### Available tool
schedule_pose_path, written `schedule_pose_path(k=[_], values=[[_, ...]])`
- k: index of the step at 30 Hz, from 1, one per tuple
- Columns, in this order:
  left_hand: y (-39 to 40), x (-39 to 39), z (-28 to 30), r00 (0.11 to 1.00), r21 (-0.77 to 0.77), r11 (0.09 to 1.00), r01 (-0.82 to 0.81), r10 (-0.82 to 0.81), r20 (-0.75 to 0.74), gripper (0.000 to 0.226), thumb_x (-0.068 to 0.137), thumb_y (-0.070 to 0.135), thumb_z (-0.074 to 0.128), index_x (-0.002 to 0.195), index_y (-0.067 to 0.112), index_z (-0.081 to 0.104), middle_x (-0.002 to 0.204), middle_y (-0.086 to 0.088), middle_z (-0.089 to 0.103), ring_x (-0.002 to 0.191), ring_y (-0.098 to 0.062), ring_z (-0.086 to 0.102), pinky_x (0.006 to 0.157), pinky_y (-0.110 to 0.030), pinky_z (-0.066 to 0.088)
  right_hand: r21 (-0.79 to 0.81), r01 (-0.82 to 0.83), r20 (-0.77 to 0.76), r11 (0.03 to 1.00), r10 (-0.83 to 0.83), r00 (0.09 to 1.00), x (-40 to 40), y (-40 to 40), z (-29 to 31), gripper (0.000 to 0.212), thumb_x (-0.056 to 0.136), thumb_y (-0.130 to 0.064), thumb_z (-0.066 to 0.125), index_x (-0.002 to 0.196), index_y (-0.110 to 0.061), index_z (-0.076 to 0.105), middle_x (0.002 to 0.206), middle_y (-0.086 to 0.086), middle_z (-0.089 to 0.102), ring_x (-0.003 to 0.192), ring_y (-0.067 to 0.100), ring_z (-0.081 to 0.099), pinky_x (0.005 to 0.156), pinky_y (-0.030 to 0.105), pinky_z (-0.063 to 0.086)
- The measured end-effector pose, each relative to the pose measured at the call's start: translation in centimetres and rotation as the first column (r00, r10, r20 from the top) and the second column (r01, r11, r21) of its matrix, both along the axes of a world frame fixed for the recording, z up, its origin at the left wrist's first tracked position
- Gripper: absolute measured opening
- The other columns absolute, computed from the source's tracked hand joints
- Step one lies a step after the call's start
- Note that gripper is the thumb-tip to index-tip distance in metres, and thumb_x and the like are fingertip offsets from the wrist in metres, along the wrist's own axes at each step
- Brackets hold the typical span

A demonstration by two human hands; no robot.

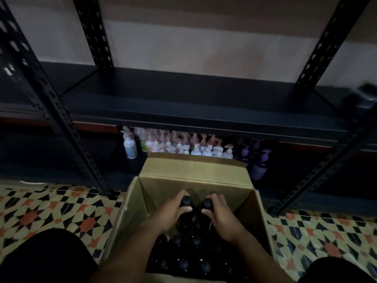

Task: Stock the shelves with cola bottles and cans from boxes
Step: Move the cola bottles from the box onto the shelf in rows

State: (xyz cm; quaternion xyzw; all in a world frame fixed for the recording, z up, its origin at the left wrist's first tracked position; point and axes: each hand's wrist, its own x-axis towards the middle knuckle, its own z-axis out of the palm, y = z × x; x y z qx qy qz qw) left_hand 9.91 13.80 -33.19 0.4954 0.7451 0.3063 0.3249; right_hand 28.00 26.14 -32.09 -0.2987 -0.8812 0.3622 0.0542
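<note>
- A person's left hand [173,211] and right hand [220,213] reach into an open cardboard box [193,170] on the patterned tile floor [51,211], each with fingers curled and clamped round the neck of a dark cola bottle: the left bottle [186,201] and the right bottle [207,203], side by side at the middle of the box.
- The stocking appears barely begun: the dark metal shelf [183,103] at 12 o'clock from the box shows no cola across its visible stretch.
- More capped bottles [183,262] stand packed at the 6 o'clock end of the box, so much of the load looks to be left; neither held bottle is clear of the box yet.
- The lower shelf behind the box carries pump dispenser bottles [183,146], not cola.
- No cans can be made out anywhere.
- Dim light hides the bottle labels and the box bottom; whether the far end of the box is emptied cannot be told.
- A blurred dark shape [361,94] at 2 o'clock on the shelf's edge is unidentifiable.
- The shelf runs out of view on both sides, and the box's near wall is cut off by the bottom edge.
</note>
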Motion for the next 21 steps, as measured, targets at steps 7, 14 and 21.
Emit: schedule_pose_path(k=[7,14,21], values=[[0.3,-0.5,8.0,0.987,0.287,0.957,-0.051,0.004,0.161,0.017,0.101,0.039,0.061,0.112,0.027,0.055,0.103,0.003,0.066,0.101,-0.017,0.065,0.086,-0.031,0.051,-0.049,0.093,-0.333,0.994,-0.104,0.937,-0.3,0.0,6.3,0.009,0.103,-0.030,0.057,0.109,-0.027,0.052,0.098,-0.005,0.064,0.092,0.010,0.062,0.083,0.037,0.054],[0.6,0.1,16.4,0.987,0.538,0.832,-0.137,0.067,0.147,0.021,0.100,0.044,0.059,0.116,0.030,0.058,0.108,0.010,0.068,0.108,-0.008,0.066,0.091,-0.027,0.052,-0.046,0.155,-0.605,0.987,-0.151,0.782,-2.0,-0.8,14.1,0.016,0.103,-0.033,0.056,0.119,-0.031,0.055,0.111,-0.007,0.067,0.105,0.006,0.063,0.092,0.032,0.052],[2.3,0.5,24.3,0.963,0.715,0.654,-0.246,0.248,0.104,0.019,0.096,0.054,0.057,0.107,0.039,0.055,0.099,0.009,0.065,0.093,-0.002,0.062,0.080,-0.016,0.045,-0.016,0.244,-0.773,0.970,-0.166,0.613,-4.6,-1.4,21.8,0.030,0.099,-0.057,0.048,0.119,-0.035,0.052,0.102,0.001,0.068,0.093,0.024,0.064,0.086,0.052,0.051]])
